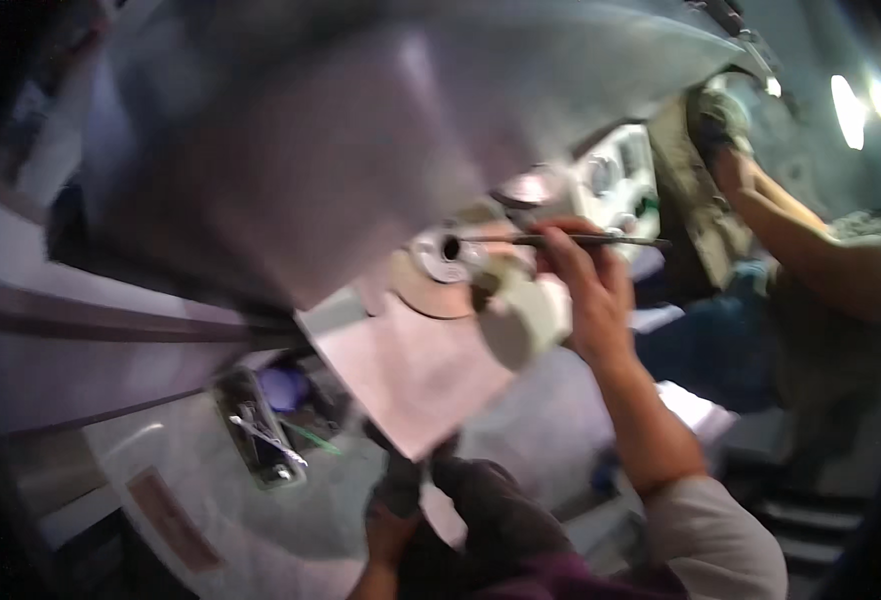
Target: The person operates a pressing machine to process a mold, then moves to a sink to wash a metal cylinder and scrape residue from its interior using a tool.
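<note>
My right hand [589, 285] is closed around a slim, dark-handled rod-like tool [601, 240], its kind blurred. The thin tip points left, toward a small white disc [427, 250] with a dark centre hole. That disc lies over a wider tan disc [431, 297] on a pale pinkish board [416, 375]. A cream cylinder-like piece [529, 325] shows just left of my right wrist; whether the hand touches it I cannot tell. My left hand [393, 530] is low by my dark-clothed legs, its fingers blurred and partly hidden.
A large smooth grey panel [361, 140] overhangs the board. At lower left sits a tray [291, 482] with tools and a purple item [283, 388]. A white holder [641, 160] with round parts stands beyond my right hand. Another person's arm [786, 225] reaches in at right.
</note>
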### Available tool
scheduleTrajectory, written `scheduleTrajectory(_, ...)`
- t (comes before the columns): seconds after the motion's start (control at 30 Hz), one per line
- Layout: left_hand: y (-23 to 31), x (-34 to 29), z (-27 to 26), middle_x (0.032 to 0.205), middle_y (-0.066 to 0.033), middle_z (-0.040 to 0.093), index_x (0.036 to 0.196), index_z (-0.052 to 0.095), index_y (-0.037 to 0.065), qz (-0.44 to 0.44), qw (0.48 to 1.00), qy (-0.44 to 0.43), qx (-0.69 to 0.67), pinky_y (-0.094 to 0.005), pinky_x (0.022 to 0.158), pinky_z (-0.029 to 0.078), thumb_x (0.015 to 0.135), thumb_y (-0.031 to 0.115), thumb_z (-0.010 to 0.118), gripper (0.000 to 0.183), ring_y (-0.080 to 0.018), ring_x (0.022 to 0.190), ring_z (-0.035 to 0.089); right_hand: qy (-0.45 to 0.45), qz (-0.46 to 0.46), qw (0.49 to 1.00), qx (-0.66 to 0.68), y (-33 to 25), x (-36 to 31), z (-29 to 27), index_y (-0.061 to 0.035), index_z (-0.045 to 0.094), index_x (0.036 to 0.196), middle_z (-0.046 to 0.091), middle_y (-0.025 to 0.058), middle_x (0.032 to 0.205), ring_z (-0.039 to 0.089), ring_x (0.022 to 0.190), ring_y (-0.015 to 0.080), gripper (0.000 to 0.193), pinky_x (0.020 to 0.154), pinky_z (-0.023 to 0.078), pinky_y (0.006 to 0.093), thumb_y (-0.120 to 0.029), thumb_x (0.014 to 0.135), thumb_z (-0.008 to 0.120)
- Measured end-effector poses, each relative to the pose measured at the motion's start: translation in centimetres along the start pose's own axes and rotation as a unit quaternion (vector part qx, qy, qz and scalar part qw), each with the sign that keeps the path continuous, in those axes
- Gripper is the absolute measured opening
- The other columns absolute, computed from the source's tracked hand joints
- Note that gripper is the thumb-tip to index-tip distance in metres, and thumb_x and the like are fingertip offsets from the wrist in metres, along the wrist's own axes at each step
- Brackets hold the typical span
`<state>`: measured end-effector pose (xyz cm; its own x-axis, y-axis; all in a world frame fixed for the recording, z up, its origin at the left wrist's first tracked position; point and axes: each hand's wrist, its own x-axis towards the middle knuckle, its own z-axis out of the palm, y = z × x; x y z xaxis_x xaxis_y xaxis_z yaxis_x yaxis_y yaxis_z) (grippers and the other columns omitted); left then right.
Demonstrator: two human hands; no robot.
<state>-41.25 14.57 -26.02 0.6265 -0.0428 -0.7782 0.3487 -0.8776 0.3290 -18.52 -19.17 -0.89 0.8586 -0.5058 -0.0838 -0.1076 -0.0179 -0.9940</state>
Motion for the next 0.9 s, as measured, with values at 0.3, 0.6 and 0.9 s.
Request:
scheduleTrajectory(0.3, -0.9, 3.4, 4.8, 0.135, -0.0393, 0.037, 0.144, 0.029, 0.000, -0.120, 0.983, -0.020, 0.134, -0.0566, 0.100, 0.040, 0.072, 0.055, 0.073, 0.101, -0.0505, 0.121, 0.046, -0.146, -0.236, 0.949, -0.150, 1.9, 1.5, -0.9, 0.0027, 0.064, 0.106, 0.068, 0.0094, 0.101, 0.065, 0.095, 0.0160, 0.019, 0.083, 0.051, 0.0285, -0.006, 0.089, 0.063)
scheduleTrajectory(0.6, -1.3, 2.3, 5.3, 0.135, -0.0335, 0.040, 0.146, 0.026, 0.002, -0.150, 0.980, 0.005, 0.132, -0.0538, 0.100, 0.040, 0.070, 0.055, 0.073, 0.104, -0.0458, 0.117, 0.050, -0.206, -0.197, 0.923, -0.259, 0.9, 2.4, 1.7, 0.0003, 0.065, 0.104, 0.071, 0.0121, 0.091, 0.070, 0.084, 0.0195, 0.021, 0.076, 0.054, 0.0304, -0.012, 0.087, 0.067)
scheduleTrajectory(0.9, -2.0, 1.6, 6.6, 0.133, -0.0310, 0.042, 0.144, 0.028, 0.002, -0.154, 0.979, 0.024, 0.129, -0.0532, 0.099, 0.041, 0.071, 0.055, 0.072, 0.100, -0.0451, 0.115, 0.050, -0.141, -0.516, 0.748, -0.392, 3.7, -0.1, 0.7, -0.0039, 0.064, 0.111, 0.068, 0.0119, 0.098, 0.068, 0.090, 0.0261, 0.030, 0.074, 0.054, 0.0363, -0.005, 0.082, 0.069)
